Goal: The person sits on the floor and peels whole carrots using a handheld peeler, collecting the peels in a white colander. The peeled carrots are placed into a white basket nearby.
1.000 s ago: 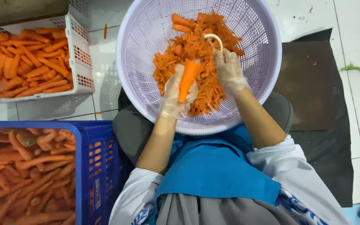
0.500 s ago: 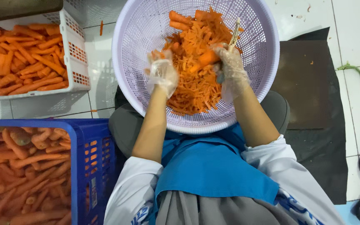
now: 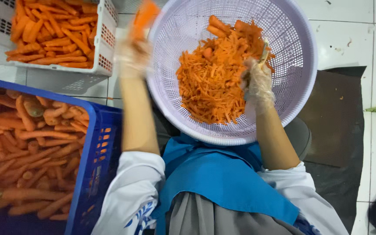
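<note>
Head view, looking straight down over the lap. Left hand [image 3: 132,54], gloved in thin clear plastic and motion-blurred, is raised at about 11 o'clock from the body, just outside the left rim of the lavender basket [image 3: 299,82]. Its fingers are wrapped around a peeled carrot [image 3: 143,16], whose orange end sticks up past the hand toward 12 o'clock. The carrot sits between the basket and the white crate [image 3: 105,43], above the tiled floor [image 3: 349,26].

Right hand [image 3: 257,82], also gloved, is inside the basket at about 1 o'clock, fingers curled tight on a peeler [image 3: 264,48]; only the pale tip of the tool shows above the knuckles. The hand rests against the right edge of the heap of carrot peelings [image 3: 212,78], which fills the basket's middle with a few whole carrot pieces at its 12 o'clock side.

White crate at 10 o'clock holds peeled carrots. Blue crate [image 3: 90,156] at 8 o'clock, touching the left sleeve, holds duller, unpeeled carrots. Blue apron [image 3: 223,178] covers the lap at 6 o'clock. Dark mat [image 3: 336,130] lies at 3 o'clock under the basket's edge.
</note>
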